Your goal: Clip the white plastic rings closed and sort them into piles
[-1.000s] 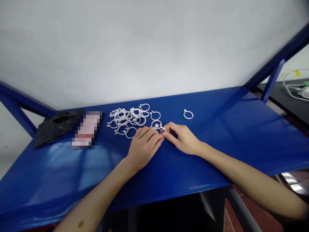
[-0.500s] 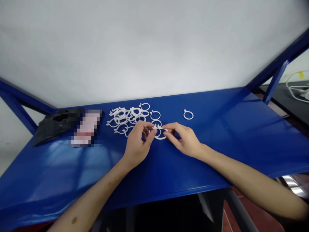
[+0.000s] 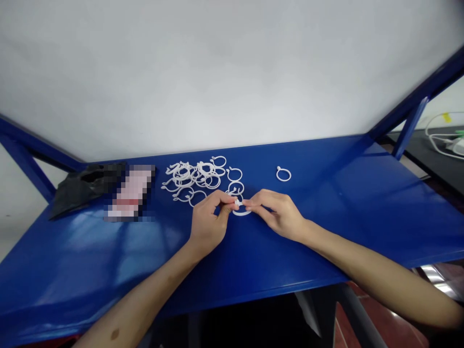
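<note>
In the head view, we see two bare hands meeting over a blue tabletop (image 3: pixel 311 246), with a small white ring (image 3: pixel 242 213) between them. The left hand (image 3: pixel 209 223) pinches it near its little clasp, thumb and forefinger brought together. The right hand (image 3: pixel 278 212) grips it from the other side with thumb and fingertips – so both sets of fingers are closed on the same ring, whose lower curve shows just below them. Exactly how the clasp sits, we cannot tell; the fingertips partly cover it.

Just beyond the hands we find more loose rings (image 3: pixel 235 181), and to their left a tangled pile of rings (image 3: pixel 192 175), many overlapping. A lone ring (image 3: pixel 284 181) lies well apart from the pile, beyond the right hand. Farther left we have a pixelated pink item (image 3: pixel 131 191) beside a crumpled black bag (image 3: pixel 74 195). Behind everything stands a pale wall (image 3: pixel 224 72).
</note>
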Available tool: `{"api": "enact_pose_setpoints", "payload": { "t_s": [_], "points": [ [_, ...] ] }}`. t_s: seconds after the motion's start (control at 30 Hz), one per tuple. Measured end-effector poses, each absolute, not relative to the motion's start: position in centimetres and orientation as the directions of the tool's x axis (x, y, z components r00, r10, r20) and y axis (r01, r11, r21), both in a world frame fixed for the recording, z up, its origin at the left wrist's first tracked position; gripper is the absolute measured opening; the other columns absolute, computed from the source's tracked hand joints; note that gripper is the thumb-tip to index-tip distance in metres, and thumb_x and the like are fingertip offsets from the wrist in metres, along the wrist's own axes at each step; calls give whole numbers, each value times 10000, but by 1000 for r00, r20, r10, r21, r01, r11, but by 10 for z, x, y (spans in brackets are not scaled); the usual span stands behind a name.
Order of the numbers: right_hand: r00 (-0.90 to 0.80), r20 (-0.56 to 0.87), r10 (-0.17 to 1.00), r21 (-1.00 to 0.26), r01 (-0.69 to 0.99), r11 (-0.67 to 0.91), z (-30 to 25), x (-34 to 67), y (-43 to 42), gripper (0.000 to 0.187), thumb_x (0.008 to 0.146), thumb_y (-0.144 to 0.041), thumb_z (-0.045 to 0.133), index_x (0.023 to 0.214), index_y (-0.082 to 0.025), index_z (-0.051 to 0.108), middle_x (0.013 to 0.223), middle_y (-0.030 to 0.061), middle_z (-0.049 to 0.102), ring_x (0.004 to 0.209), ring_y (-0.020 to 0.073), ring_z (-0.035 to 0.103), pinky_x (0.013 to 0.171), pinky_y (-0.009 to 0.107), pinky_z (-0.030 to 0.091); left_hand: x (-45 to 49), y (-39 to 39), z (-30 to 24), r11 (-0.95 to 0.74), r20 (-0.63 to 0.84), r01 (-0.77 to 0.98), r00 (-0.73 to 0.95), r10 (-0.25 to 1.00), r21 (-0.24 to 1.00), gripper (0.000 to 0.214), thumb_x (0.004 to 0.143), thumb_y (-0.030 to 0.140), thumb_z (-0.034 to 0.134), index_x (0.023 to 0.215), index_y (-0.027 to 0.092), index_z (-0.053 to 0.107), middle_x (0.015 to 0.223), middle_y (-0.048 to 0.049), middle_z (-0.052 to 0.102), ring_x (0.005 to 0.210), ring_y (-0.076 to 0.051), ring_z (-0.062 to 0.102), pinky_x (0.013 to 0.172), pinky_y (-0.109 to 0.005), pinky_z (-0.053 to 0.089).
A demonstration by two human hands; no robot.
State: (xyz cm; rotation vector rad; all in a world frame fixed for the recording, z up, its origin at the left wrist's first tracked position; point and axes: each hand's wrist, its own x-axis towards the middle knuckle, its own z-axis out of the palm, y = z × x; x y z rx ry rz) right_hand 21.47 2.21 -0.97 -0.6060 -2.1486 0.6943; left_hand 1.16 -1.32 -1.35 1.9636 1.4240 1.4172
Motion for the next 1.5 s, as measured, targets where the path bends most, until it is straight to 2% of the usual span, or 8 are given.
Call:
{"api": "enact_pose_setpoints", "payload": {
  "t_s": [0.3, 0.53, 0.7, 0.97, 1.1, 1.2, 1.37, 1.5],
  "points": [
    [-647, 568, 509, -510, 208, 834, -10, 213, 16, 217, 1026, -192, 472, 1164, -191, 640, 961, 69, 725, 860, 179, 665, 766, 340, 565, 10, -13, -17, -539, 597, 552, 89, 797, 636, 100, 943, 171, 590, 867, 203, 647, 802, 4, 727, 726, -125, 685, 680, -239, 546],
    [-436, 554, 710, -487, 522, 700, -9, 224, 53, 161, 999, -248, 514, 990, -185, 662, 1005, 88, 674, 871, 183, 645, 753, 320, 539, 3, -2, -22, -551, 545, 732, 293, 786, 401, 240, 960, 238, 586, 1196, 207, 607, 1081, -60, 687, 928, -177, 656, 888, -357, 547],
    [-136, 484, 864, -519, 751, 409, -18, 256, 97, 110, 915, -226, 584, 926, -195, 690, 913, 63, 691, 835, 209, 621, 770, 355, 504, -5, 1, -27, -603, 420, 774, 491, 763, 191, 149, 944, 300, 613, 1031, 187, 658, 1075, -84, 664, 1026, -247, 597, 976, -455, 486],
    [-105, 459, 882, -373, 878, 298, -29, 264, 105, 236, 898, -254, 589, 1100, -154, 659, 1007, 133, 661, 980, 304, 572, 839, 449, 489, -5, 3, -22, -579, 475, 793, 443, 760, 187, 76, 961, 199, 559, 895, 192, 594, 871, -34, 676, 873, -210, 580, 844, -373, 474],
    [-288, 553, 782, -377, 750, 543, -17, 243, 81, 196, 956, -264, 545, 1095, -183, 657, 1016, 117, 661, 974, 272, 576, 918, 463, 478, 0, -1, -17, -585, 601, 787, 374, 706, 198, 72, 958, 184, 556, 886, 194, 561, 798, -11, 668, 783, -183, 587, 775, -334, 469],
    [-458, 478, 750, -535, 525, 662, -10, 225, 56, 199, 983, -321, 554, 1102, -195, 652, 982, 81, 679, 941, 226, 615, 886, 403, 504, 4, -4, -14, -607, 655, 774, 365, 662, 182, 68, 949, 174, 575, 885, 193, 563, 777, -1, 663, 760, -173, 594, 761, -321, 471],
    [-554, 164, 816, -895, 265, 359, -14, 208, 29, 255, 975, -386, 579, 1150, -206, 619, 876, 12, 694, 783, 145, 656, 735, 290, 529, 7, -5, -18, -687, 655, 710, 447, 609, 155, 103, 953, 200, 602, 859, 189, 560, 757, -4, 650, 724, -163, 570, 726, -308, 479],
    [-504, 69, 861, -977, 142, 162, -21, 205, 30, 240, 906, -378, 666, 1069, -207, 622, 834, -7, 672, 749, 125, 638, 715, 272, 525, 5, -3, -24, -728, 632, 653, 479, 610, 208, 70, 958, 218, 612, 902, 194, 578, 788, 4, 673, 742, -150, 572, 753, -299, 491]
  ]
}}
